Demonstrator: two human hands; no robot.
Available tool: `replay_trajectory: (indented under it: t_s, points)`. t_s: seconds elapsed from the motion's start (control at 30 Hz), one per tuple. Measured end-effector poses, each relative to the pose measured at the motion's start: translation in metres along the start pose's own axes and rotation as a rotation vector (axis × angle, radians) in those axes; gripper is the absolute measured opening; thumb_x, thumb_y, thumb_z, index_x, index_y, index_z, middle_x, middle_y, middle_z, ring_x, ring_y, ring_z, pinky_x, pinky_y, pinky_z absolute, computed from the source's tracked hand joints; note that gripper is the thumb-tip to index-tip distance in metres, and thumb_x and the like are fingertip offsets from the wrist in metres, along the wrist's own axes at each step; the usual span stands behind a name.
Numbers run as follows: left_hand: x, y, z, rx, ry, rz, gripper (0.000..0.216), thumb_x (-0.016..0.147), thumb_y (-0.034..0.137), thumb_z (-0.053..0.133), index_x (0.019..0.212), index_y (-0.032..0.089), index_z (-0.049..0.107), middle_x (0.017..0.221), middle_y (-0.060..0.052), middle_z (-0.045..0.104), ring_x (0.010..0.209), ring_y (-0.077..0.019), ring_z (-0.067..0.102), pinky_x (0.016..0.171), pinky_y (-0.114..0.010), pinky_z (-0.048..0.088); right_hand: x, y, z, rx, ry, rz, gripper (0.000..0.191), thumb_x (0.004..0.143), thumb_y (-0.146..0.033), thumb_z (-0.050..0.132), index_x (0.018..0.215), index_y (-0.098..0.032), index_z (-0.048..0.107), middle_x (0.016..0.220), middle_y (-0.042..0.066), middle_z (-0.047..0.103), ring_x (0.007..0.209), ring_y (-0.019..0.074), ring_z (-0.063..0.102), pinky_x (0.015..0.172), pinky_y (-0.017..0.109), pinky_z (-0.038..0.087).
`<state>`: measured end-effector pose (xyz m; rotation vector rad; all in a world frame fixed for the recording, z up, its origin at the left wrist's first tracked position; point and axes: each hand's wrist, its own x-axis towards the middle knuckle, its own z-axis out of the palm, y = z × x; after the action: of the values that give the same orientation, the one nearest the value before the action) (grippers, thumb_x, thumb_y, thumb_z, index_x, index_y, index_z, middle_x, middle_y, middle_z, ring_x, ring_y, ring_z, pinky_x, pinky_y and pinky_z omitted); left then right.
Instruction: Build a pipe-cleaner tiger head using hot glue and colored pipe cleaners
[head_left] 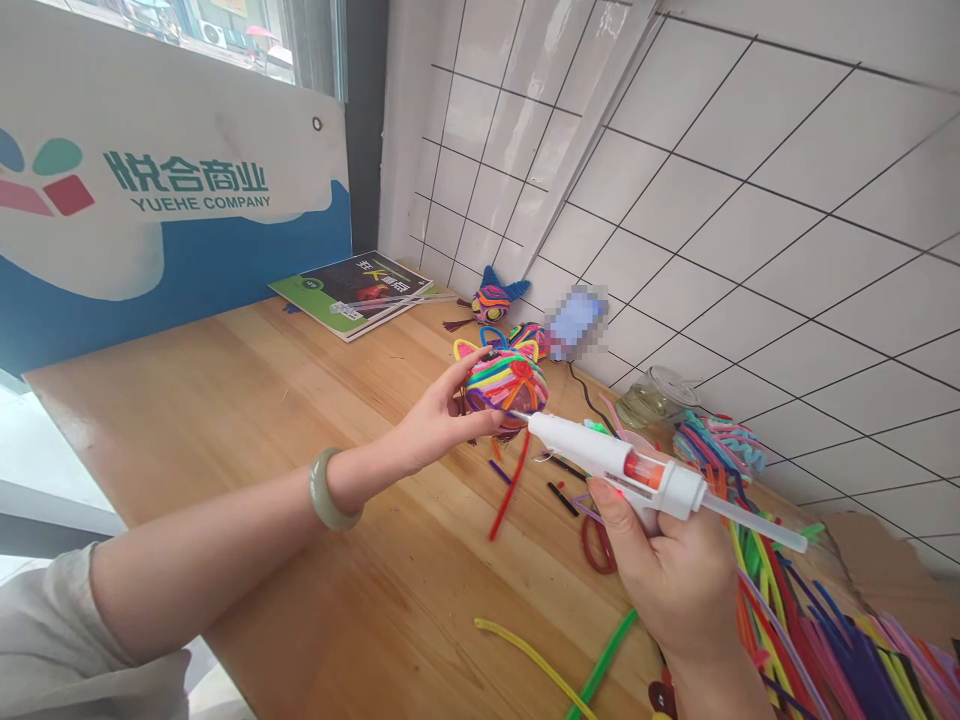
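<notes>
My left hand (457, 405) holds a round ornament (517, 378) covered in striped, many-coloured pipe cleaners, with yellow-edged pink ears and a blue loop on top. Fingers and thumb close on its left side. In my right hand (667, 570) is a white hot glue gun (581, 443), with a clear glue stick (757, 522) jutting from its back. The nozzle meets the lower part of the ornament beside my left thumb; whether glue comes out is too small to tell. A red pipe cleaner (510, 490) lies on the table just below.
Behind stand a blue-eared ornament (491, 300), a blurred phone (576, 322) and a glass jar (656, 395) along the tiled wall. Piles of pipe cleaners (832, 630) cover the right side. Red-handled scissors (598, 545) lie under the glue gun. Booklets (352, 290) rest at the back left.
</notes>
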<state>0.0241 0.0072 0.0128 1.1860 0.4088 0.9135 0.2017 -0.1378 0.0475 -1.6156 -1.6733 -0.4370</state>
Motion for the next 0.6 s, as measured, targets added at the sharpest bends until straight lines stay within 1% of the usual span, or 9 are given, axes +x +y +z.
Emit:
replay_trajectory:
  t_s: [0.13, 0.33, 0.43, 0.6]
  points:
    - [0.0006, -0.0025, -0.0006, -0.014, -0.024, 0.028, 0.084, 0.073, 0.029, 0.074, 0.145, 0.023, 0.031, 0.141, -0.014, 0.049, 0.112, -0.0308, 0.060, 0.086, -0.037, 0.056, 0.0006, -0.0005, -0.0004, -0.003, -0.007, -0.002, 0.025, 0.087, -0.038, 0.059, 0.102, -0.019, 0.061, 0.096, 0.009, 0.069, 0.097, 0.0249, 0.066, 0.091, 0.040, 0.050]
    - [0.0005, -0.0005, 0.0012, -0.003, -0.011, 0.009, 0.085, 0.071, 0.025, 0.075, 0.144, 0.021, 0.032, 0.140, -0.015, 0.049, 0.111, -0.0310, 0.061, 0.087, -0.037, 0.055, 0.0008, -0.0018, -0.0004, -0.014, -0.013, -0.041, 0.024, 0.088, -0.037, 0.057, 0.103, -0.019, 0.061, 0.096, 0.009, 0.070, 0.096, 0.0241, 0.066, 0.079, 0.034, 0.053]
    - [0.0005, -0.0005, 0.0017, -0.018, -0.017, 0.008, 0.084, 0.071, 0.024, 0.075, 0.144, 0.022, 0.032, 0.140, -0.014, 0.049, 0.111, -0.0312, 0.060, 0.088, -0.039, 0.055, 0.0005, -0.0022, -0.0006, -0.017, -0.008, -0.055, 0.025, 0.088, -0.035, 0.058, 0.105, -0.018, 0.060, 0.096, 0.009, 0.070, 0.096, 0.0239, 0.066, 0.077, 0.032, 0.053]
    - [0.0006, -0.0022, 0.0012, -0.040, -0.013, 0.006, 0.082, 0.071, 0.022, 0.075, 0.142, 0.021, 0.034, 0.139, -0.014, 0.049, 0.114, -0.0315, 0.058, 0.089, -0.040, 0.055, 0.0005, -0.0029, -0.0009, 0.000, -0.015, -0.030, 0.025, 0.088, -0.036, 0.058, 0.105, -0.018, 0.060, 0.094, 0.008, 0.070, 0.094, 0.0243, 0.067, 0.076, 0.033, 0.053]
